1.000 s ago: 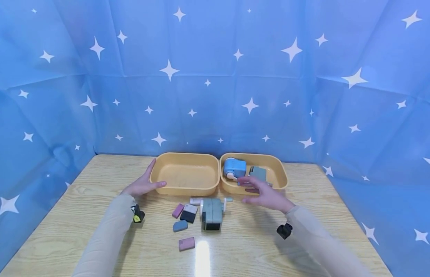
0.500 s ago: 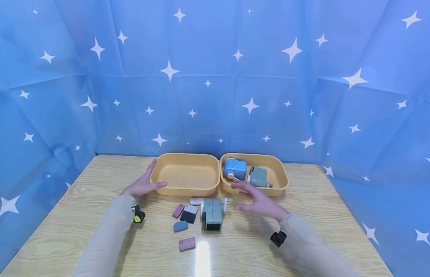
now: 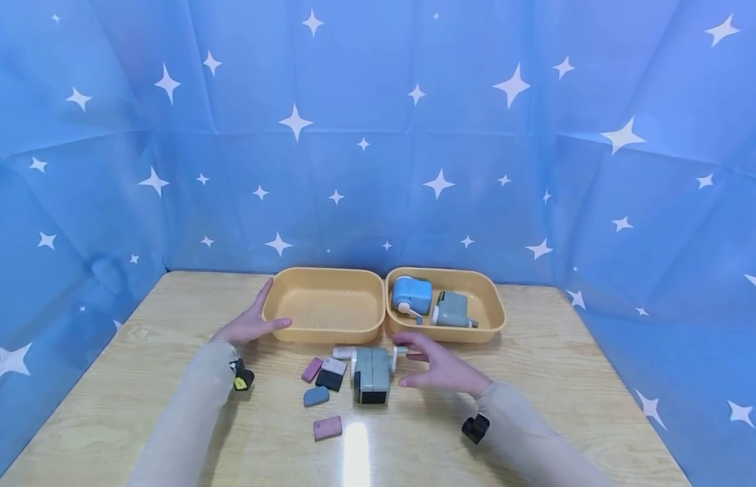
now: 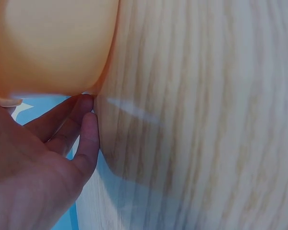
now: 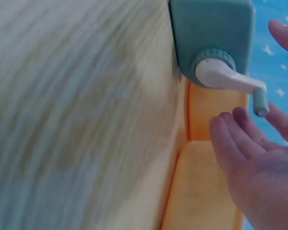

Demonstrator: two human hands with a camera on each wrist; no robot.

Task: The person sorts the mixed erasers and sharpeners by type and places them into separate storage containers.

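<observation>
In the head view my left hand (image 3: 250, 327) rests at the near left corner of the left yellow bin (image 3: 329, 335), thumb across its front rim. Its fingers lie along the bin's outer wall in the left wrist view. My right hand (image 3: 441, 368) is just right of a grey-green hand-crank pencil sharpener (image 3: 371, 375) on the table. The right fingers and thumb are spread, with nothing between them. In the right wrist view the fingertips hang close by the sharpener's white crank (image 5: 225, 76), with its green knob (image 5: 260, 101).
The right yellow bin (image 3: 496, 318) holds a blue sharpener (image 3: 412, 294) and a grey-green sharpener (image 3: 453, 310). Left of the table sharpener lie several small eraser-like blocks: pink (image 3: 327, 427), blue (image 3: 317, 396), purple (image 3: 313, 369) and a black-and-white pair (image 3: 330, 379). A starry blue curtain (image 3: 365, 203) surrounds the table.
My right hand has moved left and nearer, from over the right bin's front to beside the sharpener on the table. The left hand has stayed at the left bin.
</observation>
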